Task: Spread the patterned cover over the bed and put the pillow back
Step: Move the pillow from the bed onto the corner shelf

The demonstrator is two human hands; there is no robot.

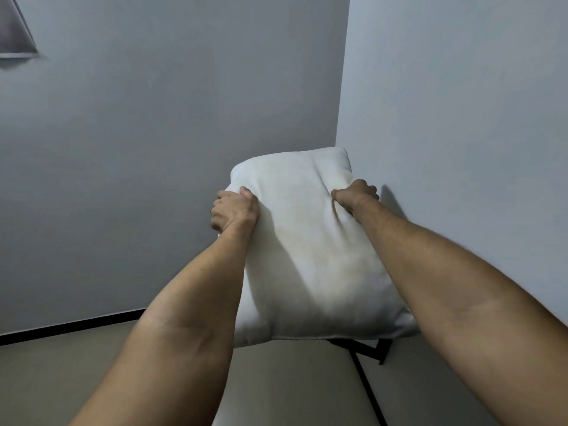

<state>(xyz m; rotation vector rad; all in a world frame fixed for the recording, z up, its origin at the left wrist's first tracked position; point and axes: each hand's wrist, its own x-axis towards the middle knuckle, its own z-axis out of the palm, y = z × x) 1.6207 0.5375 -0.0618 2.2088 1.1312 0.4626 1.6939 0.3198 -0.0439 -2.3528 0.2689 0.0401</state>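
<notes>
White pillow (310, 247) held up in front of the wall corner (342, 87), its far edge overlapping the corner's lower end. Left hand (235, 212) grasps the pillow's left side, fingers curled round the edge; right hand (356, 195) grips the side nearest the corner, bunching the fabric. Below the corner, a black frame (368, 348) shows under the pillow.

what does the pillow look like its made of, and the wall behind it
Pillow: off-white matte cloth over soft filling, judging by the creases and dents where the left hand and right hand grip it. Wall: probably painted plaster, smooth, matte, pale grey, seamless.
</notes>
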